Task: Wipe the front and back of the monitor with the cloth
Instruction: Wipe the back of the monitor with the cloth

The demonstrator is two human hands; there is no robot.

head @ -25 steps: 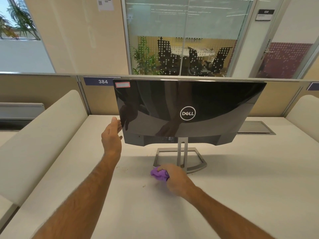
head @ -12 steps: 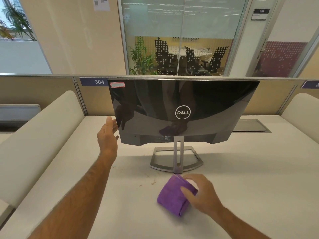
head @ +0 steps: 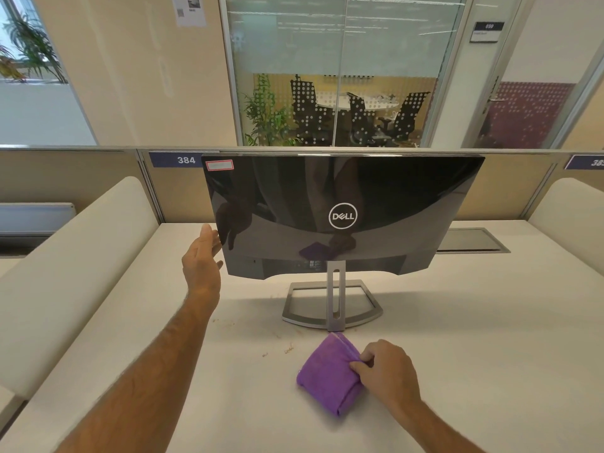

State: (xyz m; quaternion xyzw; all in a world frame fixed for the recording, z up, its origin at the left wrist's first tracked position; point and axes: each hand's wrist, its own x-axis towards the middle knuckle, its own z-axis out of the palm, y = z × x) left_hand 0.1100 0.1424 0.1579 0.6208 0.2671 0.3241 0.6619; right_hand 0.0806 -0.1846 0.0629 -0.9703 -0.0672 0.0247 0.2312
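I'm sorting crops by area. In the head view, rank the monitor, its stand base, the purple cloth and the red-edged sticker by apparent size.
1. monitor
2. stand base
3. purple cloth, though it lies nearer the camera, so this is unsure
4. red-edged sticker

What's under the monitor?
Under the monitor: its stand on the desk, with crumbs in front. The screen side faces away, so it is hidden.
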